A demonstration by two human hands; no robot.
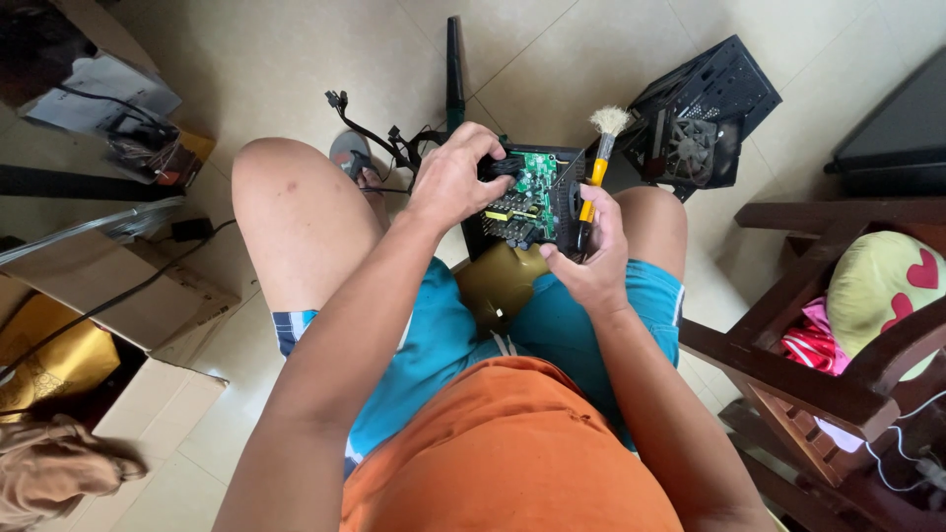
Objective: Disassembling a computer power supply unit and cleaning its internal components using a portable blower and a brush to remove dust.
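Person is sitting, looking down at their lap; an opened power supply (pixel 527 202) is resting between the knees, its cover off and the green circuit board (pixel 537 172) showing.

Left hand (pixel 453 177) is gripping the near-left top edge of the power supply, fingers curled over and closed on the black housing, steadying it. A bundle of black cables (pixel 379 138) is trailing from that side down to the tiled floor (pixel 276 69).

Right hand (pixel 591 261) is bracing the unit's right side, fingers wrapped around the yellow-and-black handle of a small brush (pixel 599 163). The brush is pointing upward, its pale bristles standing clear above the housing and not touching the board.

Just beyond the right knee, a black metal cover with a fan (pixel 690 148) is lying on the floor, apart from the unit.

Progress, as a judgement: the opening-up looks done, since cover and fan are sitting separate and the board is exposed. Brushing is not happening at this instant. How clean the board is cannot be told; the parts are too small to judge. Putting the cover back is not yet done.

Off to the left are cardboard boxes (pixel 128 305); to the right, a wooden chair (pixel 818 374).
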